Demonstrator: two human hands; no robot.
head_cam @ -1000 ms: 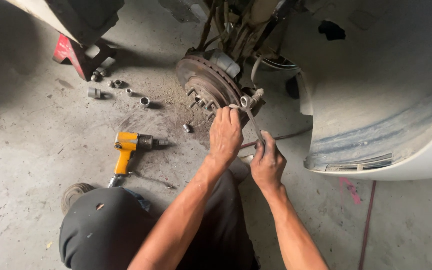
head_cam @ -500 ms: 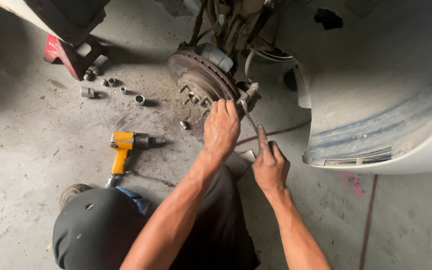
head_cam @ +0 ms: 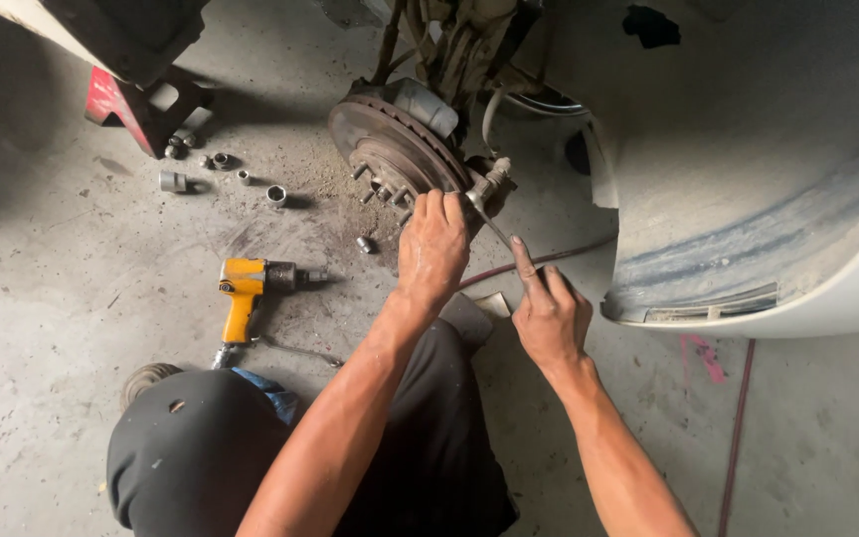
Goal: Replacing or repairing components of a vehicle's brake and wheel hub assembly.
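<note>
Knee: dark trousers (head_cam: 201, 457) nearest the camera, below both forearms
Right hand (head_cam: 549, 313): grip closed around the lower end of a thin metal tool (head_cam: 494, 229); forefinger laid along the shaft; shaft slanting up and away from the grip to the hub
Left hand (head_cam: 432, 247): fingers curled over the near lower edge of the brake disc (head_cam: 380, 134); whether anything is pinched in that grip cannot be told
Handling, as a judgement: tool stiff, light, likely greasy, best taken low on the shaft; disc heavy, rigid, rusty, best held by its rim
Left of the grip: yellow impact wrench (head_cam: 246, 288) lying on the concrete floor (head_cam: 42, 328); one loose nut (head_cam: 363, 244) close by
Beyond the grip: wheel studs (head_cam: 375, 184) on the hub; sockets (head_cam: 173, 181) scattered further left; red stand (head_cam: 116, 99) past them
Right of the grip: white wheel arch (head_cam: 748, 199)
</note>
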